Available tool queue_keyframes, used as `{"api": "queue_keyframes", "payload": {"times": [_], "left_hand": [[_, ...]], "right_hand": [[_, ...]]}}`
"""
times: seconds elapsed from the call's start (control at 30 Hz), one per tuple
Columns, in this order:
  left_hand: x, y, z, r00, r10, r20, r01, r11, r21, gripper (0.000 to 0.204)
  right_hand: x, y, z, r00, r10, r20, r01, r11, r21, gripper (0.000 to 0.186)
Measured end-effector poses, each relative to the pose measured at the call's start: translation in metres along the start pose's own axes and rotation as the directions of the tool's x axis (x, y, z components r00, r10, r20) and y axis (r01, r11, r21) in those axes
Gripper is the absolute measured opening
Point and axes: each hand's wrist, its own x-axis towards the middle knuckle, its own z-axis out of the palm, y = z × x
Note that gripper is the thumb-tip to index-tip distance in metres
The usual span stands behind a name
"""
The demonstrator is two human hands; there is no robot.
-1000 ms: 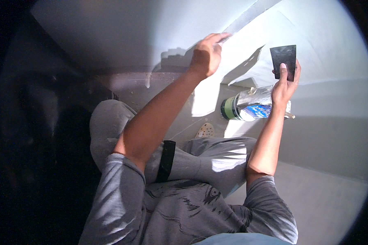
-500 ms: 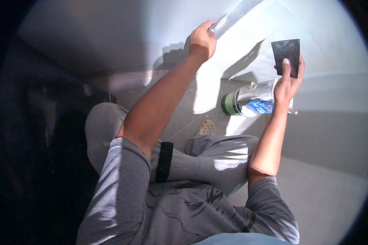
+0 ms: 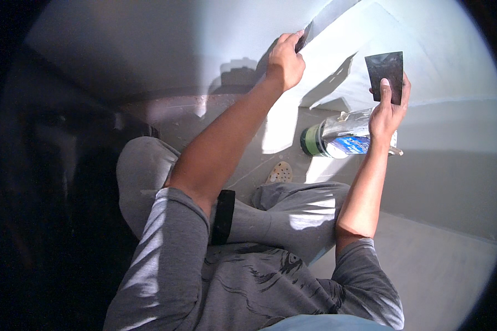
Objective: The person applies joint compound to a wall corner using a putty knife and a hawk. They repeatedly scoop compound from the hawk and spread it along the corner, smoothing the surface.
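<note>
My left hand (image 3: 285, 62) is closed around a thin, flat filling blade (image 3: 303, 40), held against the pale wall (image 3: 248, 33). This blade shows nearly edge-on, with its near end dark in my grip. Off to the right, my right hand (image 3: 387, 113) grips a dark putty knife (image 3: 385, 69). Its flared, flat blade points upward, and my thumb presses on its face; any handle is hidden in the palm. Below that hand is a bucket (image 3: 345, 129) with a green band and a blue-and-white label, partly covered by my wrist.
Bright sunlit patches and hard shadows cross the wall and the grey floor (image 3: 248, 157). A cream clog with holes (image 3: 280, 172) is on my foot, near the bucket. My bent legs in grey trousers (image 3: 292, 212) fill the lower middle. The left side is very dark.
My left hand has slid a little to the right along the wall, and its blade has turned from bright to darker. My right hand with the putty knife has barely shifted.
</note>
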Motion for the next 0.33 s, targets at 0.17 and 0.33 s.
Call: {"api": "queue_keyframes", "payload": {"times": [0.17, 0.33], "left_hand": [[-0.020, 0.006, 0.000, 0.996, 0.080, -0.041, -0.081, 0.997, -0.018, 0.058], [-0.037, 0.013, 0.001, 0.997, 0.062, -0.035, -0.062, 0.998, 0.008, 0.058]], "right_hand": [[-0.001, -0.004, -0.001, 1.000, -0.019, 0.000, 0.019, 1.000, -0.009, 0.038], [-0.001, -0.007, -0.001, 1.000, -0.008, 0.002, 0.008, 1.000, 0.017, 0.038]]}}
